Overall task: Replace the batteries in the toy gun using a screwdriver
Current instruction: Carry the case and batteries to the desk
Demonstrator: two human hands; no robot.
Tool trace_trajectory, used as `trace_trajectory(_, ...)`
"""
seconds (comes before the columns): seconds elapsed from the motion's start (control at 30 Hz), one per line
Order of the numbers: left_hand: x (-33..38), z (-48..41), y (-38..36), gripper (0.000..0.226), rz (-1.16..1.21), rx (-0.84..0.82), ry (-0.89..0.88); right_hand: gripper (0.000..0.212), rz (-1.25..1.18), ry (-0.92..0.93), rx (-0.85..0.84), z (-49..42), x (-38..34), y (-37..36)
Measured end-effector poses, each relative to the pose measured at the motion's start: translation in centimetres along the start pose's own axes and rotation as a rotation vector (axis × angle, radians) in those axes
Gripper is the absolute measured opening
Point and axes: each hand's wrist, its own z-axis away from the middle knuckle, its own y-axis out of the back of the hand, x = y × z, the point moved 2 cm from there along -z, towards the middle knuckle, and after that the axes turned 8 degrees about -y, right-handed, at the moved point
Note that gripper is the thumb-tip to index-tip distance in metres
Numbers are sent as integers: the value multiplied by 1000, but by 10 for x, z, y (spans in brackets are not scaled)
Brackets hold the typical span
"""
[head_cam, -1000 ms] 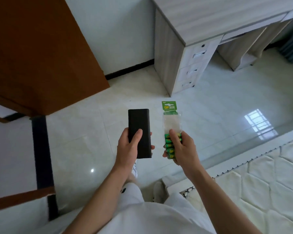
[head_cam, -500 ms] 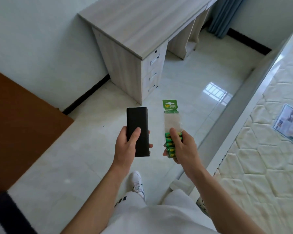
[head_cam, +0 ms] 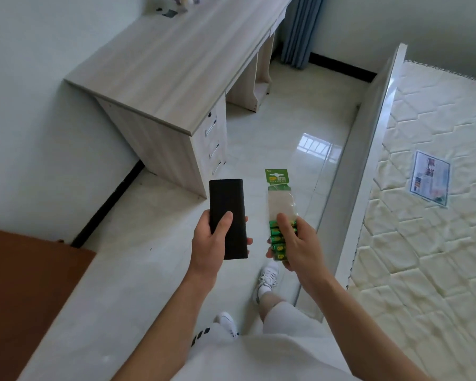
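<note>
My left hand (head_cam: 213,243) grips a flat black rectangular case (head_cam: 227,213) upright, thumb laid across its front. My right hand (head_cam: 296,246) holds a pack of green batteries (head_cam: 279,202) by its lower end, thumb over the cells; the clear sleeve and green header card stick up above the fingers. Both hands hover at waist height above the tiled floor. A small toy-like object (head_cam: 182,0) sits at the far end of the desk, too cropped to identify. No screwdriver shows.
A light wooden desk (head_cam: 176,64) with drawers stands ahead on the left against the wall. A bare mattress (head_cam: 434,215) in a white bed frame fills the right, with a paper label (head_cam: 429,181) on it. A brown door (head_cam: 25,284) is lower left, a blue curtain (head_cam: 300,28) beyond.
The view has swung right and towards the desk: the door slid to the lower left, the desk and bed came nearer. Both hands keep the same grips.
</note>
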Motion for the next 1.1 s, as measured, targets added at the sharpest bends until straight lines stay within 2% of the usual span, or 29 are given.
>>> trace_trajectory(0.2,11,-60,-42,22,-26,-38,-8,28,-42,19,3,-56,-32,24)
trace_trajectory(0.63,56,-201,-197,21,-59,-74,-47,28,-50,71,29,-201,-146,134)
trace_trajectory(1.1,69,-316,-254,23,-119,-74,-24,34,-54,24,46,-309,-202,158)
